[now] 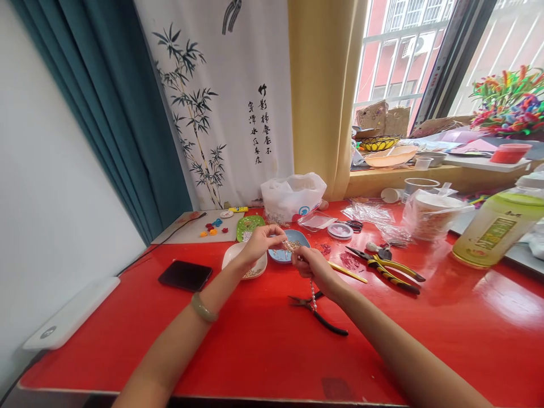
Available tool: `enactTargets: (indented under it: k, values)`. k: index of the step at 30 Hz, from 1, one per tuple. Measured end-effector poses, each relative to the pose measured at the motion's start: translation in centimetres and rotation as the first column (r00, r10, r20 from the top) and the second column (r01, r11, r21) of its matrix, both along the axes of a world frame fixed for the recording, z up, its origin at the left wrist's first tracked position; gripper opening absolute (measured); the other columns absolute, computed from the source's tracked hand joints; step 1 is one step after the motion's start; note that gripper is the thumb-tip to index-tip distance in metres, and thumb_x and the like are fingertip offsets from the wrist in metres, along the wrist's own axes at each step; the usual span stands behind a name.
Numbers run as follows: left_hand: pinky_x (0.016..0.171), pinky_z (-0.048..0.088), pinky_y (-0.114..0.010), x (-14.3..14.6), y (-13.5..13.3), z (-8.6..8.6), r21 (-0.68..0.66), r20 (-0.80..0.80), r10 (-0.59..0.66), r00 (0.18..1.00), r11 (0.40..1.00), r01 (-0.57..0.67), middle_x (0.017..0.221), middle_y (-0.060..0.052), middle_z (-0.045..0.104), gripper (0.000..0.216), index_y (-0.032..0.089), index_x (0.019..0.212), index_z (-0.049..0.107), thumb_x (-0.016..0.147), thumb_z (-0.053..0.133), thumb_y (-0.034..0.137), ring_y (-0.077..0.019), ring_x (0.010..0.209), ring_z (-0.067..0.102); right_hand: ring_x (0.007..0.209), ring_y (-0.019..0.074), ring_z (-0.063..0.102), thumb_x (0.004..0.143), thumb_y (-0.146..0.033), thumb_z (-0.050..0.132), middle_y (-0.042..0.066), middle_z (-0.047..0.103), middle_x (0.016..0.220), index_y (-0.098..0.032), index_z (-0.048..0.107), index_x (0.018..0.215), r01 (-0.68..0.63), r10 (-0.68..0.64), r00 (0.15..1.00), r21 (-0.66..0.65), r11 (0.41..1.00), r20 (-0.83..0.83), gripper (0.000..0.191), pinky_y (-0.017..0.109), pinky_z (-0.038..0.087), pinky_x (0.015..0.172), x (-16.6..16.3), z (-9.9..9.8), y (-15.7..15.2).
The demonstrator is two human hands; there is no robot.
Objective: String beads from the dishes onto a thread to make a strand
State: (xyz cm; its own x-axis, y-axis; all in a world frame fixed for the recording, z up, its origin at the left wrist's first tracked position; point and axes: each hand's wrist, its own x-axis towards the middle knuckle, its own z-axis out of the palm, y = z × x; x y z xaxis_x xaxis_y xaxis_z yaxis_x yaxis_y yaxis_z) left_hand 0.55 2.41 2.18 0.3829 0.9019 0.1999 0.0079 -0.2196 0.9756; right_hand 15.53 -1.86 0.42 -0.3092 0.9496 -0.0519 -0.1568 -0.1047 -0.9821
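My left hand (266, 242) is closed in a pinch above the blue dish (300, 236), its fingertips close to those of my right hand. What exactly the left fingers hold is too small to make out. My right hand (313, 266) is closed on a strand of pearly beads (313, 293), which hangs below it toward the table. Small gold beads (293, 246) show between the hands and in the blue dish. Under the strand lie small black-handled pliers (325, 323). A white dish (229, 255) with gold beads sits partly behind my left wrist.
A black phone (185, 275) lies at the left. To the right are yellow-black pliers (393, 272), yellow tweezers (348, 272) and a large green-yellow bottle (499, 226). Behind stand a green dish (244, 226), a white plastic bag (293, 195) and scissors (355, 225).
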Motion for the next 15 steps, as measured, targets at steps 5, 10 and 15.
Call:
enactTargets:
  k: [5,10,15]
  values:
    - [0.065,0.043,-0.026,0.1,-0.2,0.1,0.048,-0.034,-0.015,0.999,0.999,0.017,0.064,-0.001,0.056,0.018,0.012,0.069,0.052,0.067,0.060,0.029,-0.0111,0.062,0.056,0.041,0.0051,0.007,0.066,-0.023,0.038,-0.009,0.016,0.043,-0.013,0.052,0.056,-0.032,0.033,0.999,-0.016,0.999,0.024,0.020,0.023,0.005,0.039,0.1,0.2,-0.2]
    - [0.066,0.043,-0.026,0.0,-0.2,0.2,0.074,-0.049,-0.035,0.998,0.996,0.038,0.064,-0.001,0.056,0.017,0.012,0.069,0.053,0.067,0.060,0.028,-0.0106,0.062,0.055,0.038,0.0054,0.009,0.065,-0.021,0.034,-0.009,0.019,0.039,-0.014,0.051,0.062,-0.068,0.068,0.998,0.001,0.998,0.017,0.018,0.023,0.007,0.039,0.1,-0.4,0.0]
    - [0.067,0.044,-0.026,0.0,-0.1,0.1,0.053,-0.036,-0.045,0.998,0.997,0.047,0.064,-0.001,0.057,0.017,0.012,0.069,0.054,0.067,0.060,0.027,-0.0104,0.062,0.057,0.038,0.0061,0.026,0.065,-0.020,0.034,-0.005,0.033,0.039,-0.016,0.043,0.054,-0.024,0.022,1.000,0.082,0.996,0.017,0.015,0.023,0.016,0.040,0.0,-0.9,0.2]
